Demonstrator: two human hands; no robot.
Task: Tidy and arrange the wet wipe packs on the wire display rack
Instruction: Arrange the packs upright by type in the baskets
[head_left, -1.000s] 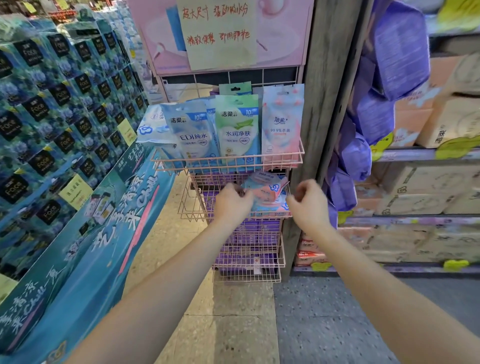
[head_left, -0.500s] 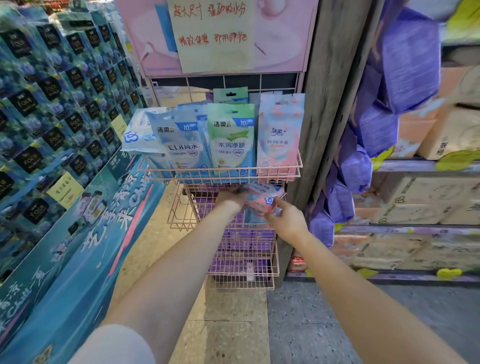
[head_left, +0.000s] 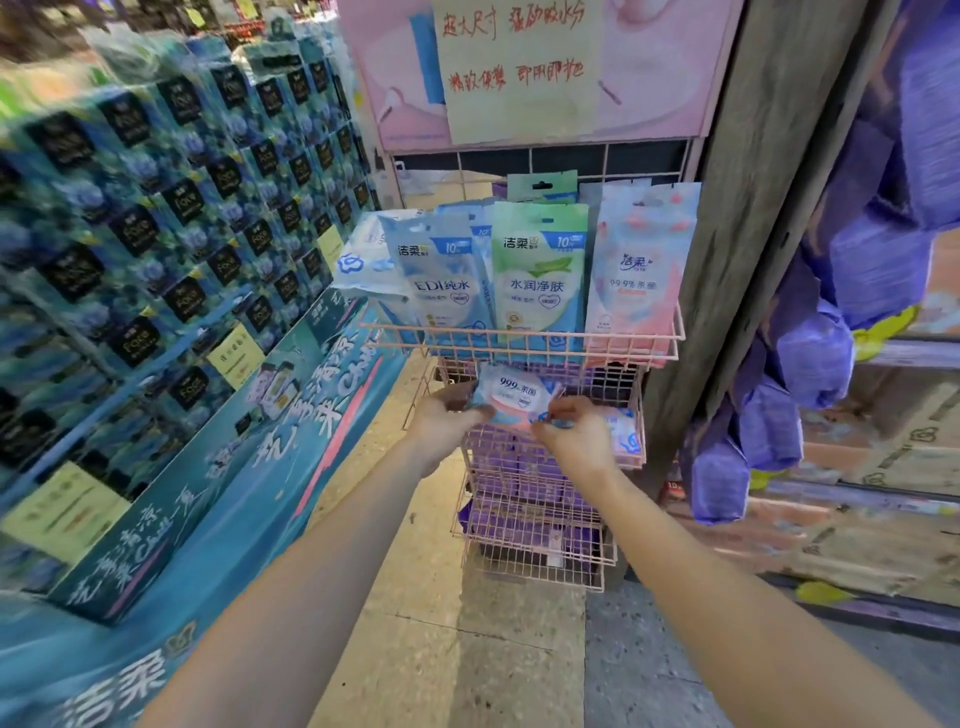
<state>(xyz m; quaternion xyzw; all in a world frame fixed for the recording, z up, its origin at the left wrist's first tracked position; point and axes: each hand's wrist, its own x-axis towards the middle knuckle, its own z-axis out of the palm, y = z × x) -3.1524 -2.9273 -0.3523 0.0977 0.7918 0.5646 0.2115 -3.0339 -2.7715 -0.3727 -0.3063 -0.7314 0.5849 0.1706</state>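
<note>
Lifted now and turned label-up since the earlier frame: the small pink wipe pack, held in front of the second basket of the wire rack, just under the top basket. Left hand closed on its left end, right hand pinching the right end. Could slip from the fingers, since the film looks smooth and the pack soft. Could also catch on the wire rim and crumple. Pale pink and white, with "999" printed and a blue mark at one corner.

Left hand, right hand grip pink wipe pack at wire rack.
</note>
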